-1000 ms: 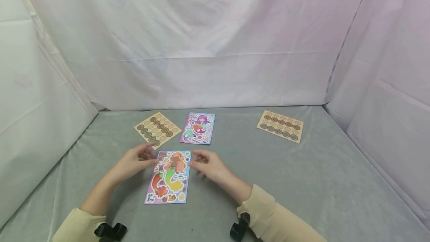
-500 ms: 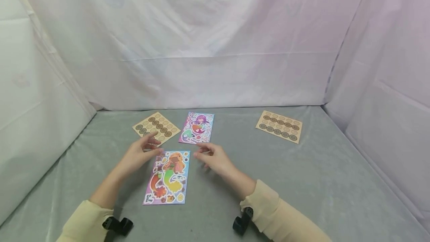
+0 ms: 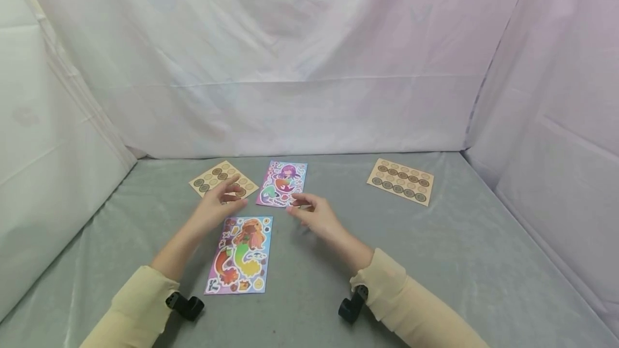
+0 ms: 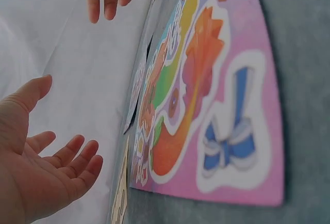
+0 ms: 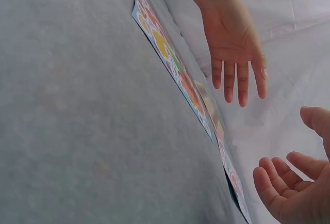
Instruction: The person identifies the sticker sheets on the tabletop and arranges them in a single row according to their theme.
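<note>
In the head view, a mermaid sticker sheet with an orange-haired figure lies flat on the grey cloth in front. Behind it lies a second mermaid sticker sheet, with a purple-haired figure. My left hand hovers above the far left corner of the front sheet, fingers loosely bent and holding nothing. It hides part of a tan sheet of round stickers. My right hand is held at the near right corner of the purple-haired sheet, its fingers relaxed; I cannot tell if they touch it.
Another tan sheet of round stickers lies at the back right of the grey cloth. White fabric walls enclose the back and sides. A black wrist device sits on the left sleeve, another on the right.
Both hands have moved away from the front mermaid sheet, forward and a little right, towards the purple-haired mermaid sheet. The sheets lie as before.
</note>
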A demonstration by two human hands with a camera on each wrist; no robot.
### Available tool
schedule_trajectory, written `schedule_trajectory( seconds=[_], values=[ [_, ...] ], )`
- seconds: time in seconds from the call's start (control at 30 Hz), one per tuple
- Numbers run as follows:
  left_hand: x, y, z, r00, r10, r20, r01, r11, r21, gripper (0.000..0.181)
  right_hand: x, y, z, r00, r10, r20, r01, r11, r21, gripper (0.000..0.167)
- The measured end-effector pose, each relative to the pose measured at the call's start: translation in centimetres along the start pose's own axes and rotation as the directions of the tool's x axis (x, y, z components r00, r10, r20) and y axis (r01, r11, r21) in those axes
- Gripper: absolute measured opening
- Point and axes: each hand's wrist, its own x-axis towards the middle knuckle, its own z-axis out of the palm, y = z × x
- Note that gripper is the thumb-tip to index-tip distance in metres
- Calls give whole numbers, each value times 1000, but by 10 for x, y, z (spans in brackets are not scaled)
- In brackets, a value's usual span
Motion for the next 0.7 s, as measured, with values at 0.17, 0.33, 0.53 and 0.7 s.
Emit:
schedule_trajectory(
  seconds=[0.17,0.33,0.53,0.7],
  values=[
    [8,1,3,999,-40,-18,40,999,-13,80,7,1,-7,1000,16,-14,-16,1000,-8,49],
    [18,4,6,998,-53,-38,53,999,0,76,14,2,-12,999,32,-27,-32,999,-26,48],
    [29,9,8,999,-52,-9,51,999,-11,77,24,2,-15,997,53,-62,-56,997,-53,49],
    [40,10,11,999,-54,-7,54,998,-28,80,34,1,-16,991,80,-108,-86,994,-60,51]
  ],
)
